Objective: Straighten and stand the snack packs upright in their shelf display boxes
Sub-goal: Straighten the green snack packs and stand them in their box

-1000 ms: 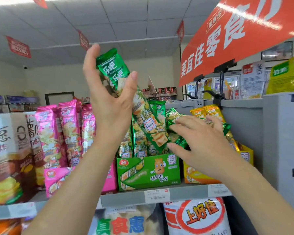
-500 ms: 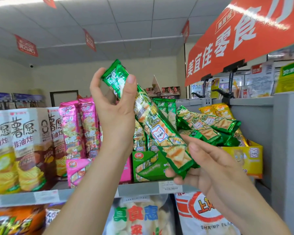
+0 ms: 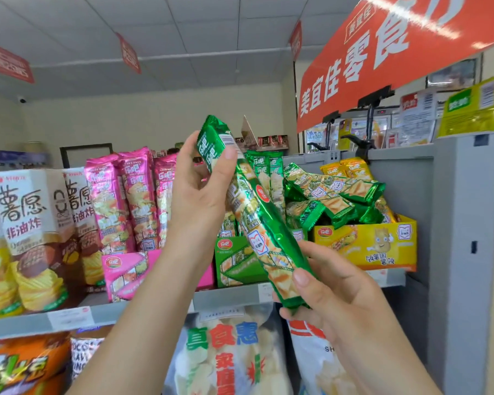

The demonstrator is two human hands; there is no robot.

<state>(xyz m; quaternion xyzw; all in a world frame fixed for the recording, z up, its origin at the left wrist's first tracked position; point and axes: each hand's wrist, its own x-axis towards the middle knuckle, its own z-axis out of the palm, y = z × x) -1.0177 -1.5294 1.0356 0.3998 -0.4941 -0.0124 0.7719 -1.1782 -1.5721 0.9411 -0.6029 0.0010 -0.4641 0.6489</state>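
green snack pack (image 3: 257, 215) slanted in the air before the shelf | your left hand (image 3: 200, 192) pinches its top end, your right hand (image 3: 334, 295) grips its bottom | green display box (image 3: 234, 263) partly hidden behind it | loose green packs (image 3: 334, 192) lie across the yellow display box (image 3: 368, 246) | pink packs (image 3: 126, 201) upright at left

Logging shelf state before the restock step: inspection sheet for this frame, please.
Surface: grey shelf, price tags on its edge.
Job's things: green pack held tilted in front of green box; pink packs upright in pink box.
Clutter: loose green packs lying across yellow box.
Hands: left hand grips the pack's top; right hand pinches its bottom.
Cables: nothing seen.
Surroundings: red sign overhead; snack bags below.
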